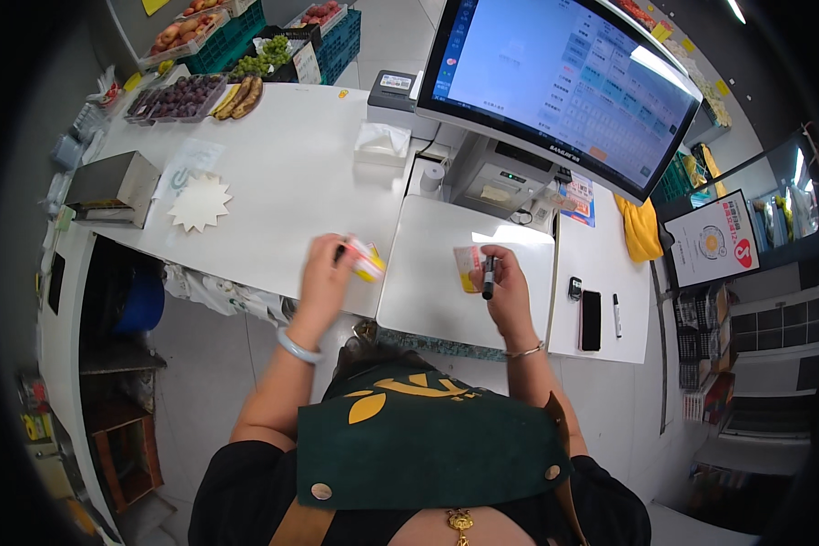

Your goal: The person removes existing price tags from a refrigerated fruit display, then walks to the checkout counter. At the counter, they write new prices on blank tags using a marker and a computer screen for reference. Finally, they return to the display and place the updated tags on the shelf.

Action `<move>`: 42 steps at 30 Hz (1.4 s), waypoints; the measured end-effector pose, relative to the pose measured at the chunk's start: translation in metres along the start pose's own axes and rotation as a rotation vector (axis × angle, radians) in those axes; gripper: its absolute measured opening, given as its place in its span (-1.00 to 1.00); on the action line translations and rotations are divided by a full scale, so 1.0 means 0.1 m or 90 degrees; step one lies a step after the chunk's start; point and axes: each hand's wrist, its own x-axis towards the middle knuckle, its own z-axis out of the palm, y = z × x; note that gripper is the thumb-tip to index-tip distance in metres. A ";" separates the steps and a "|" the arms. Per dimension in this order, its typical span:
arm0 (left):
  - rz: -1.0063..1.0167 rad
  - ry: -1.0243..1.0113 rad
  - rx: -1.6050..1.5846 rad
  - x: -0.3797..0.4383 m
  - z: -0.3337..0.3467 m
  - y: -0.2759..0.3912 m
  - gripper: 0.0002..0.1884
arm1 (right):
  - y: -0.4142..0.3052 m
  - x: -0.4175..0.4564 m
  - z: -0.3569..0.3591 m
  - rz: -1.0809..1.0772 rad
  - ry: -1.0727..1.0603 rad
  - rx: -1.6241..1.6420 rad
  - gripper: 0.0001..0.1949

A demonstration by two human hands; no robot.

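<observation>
My left hand (325,276), blurred by motion, holds several small pink, white and yellow cards (364,261) and a small black thing, perhaps a marker cap, above the edge of the white counter. In my right hand (506,290) is a black marker (489,276), pointing towards me. A similar pink and yellow card (467,269) bearing writing is beside the fingers of that hand, over the raised white plate (437,300); whether the fingers touch it I cannot tell.
Ahead stand a monitor (559,89), a label printer (404,92) and a tissue box (382,145). A starburst card (201,201), bananas (239,99) and boxed dark fruit (177,95) are at the left. On the right lie a phone (590,321) and a white marker (617,315).
</observation>
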 end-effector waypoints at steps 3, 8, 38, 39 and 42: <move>-0.051 -0.009 0.280 0.19 -0.34 -0.49 -0.74 | 0.27 0.00 -0.30 0.003 -0.088 -0.298 -0.73; -0.003 0.029 0.333 0.32 -0.43 -1.07 -0.78 | 0.42 0.02 -0.34 -0.117 -0.124 -0.571 -0.75; 0.439 -0.409 0.243 -0.51 1.26 0.19 -0.37 | 0.85 -0.25 -0.42 -0.318 -0.038 -0.538 -0.84; 0.431 -0.411 0.240 -0.52 1.29 0.20 -0.37 | 0.77 -0.25 -0.41 -0.309 -0.032 -0.517 -0.84; 0.391 -0.428 0.244 -0.59 1.32 0.27 -0.36 | 0.76 -0.23 -0.37 -0.266 0.045 -0.317 -0.79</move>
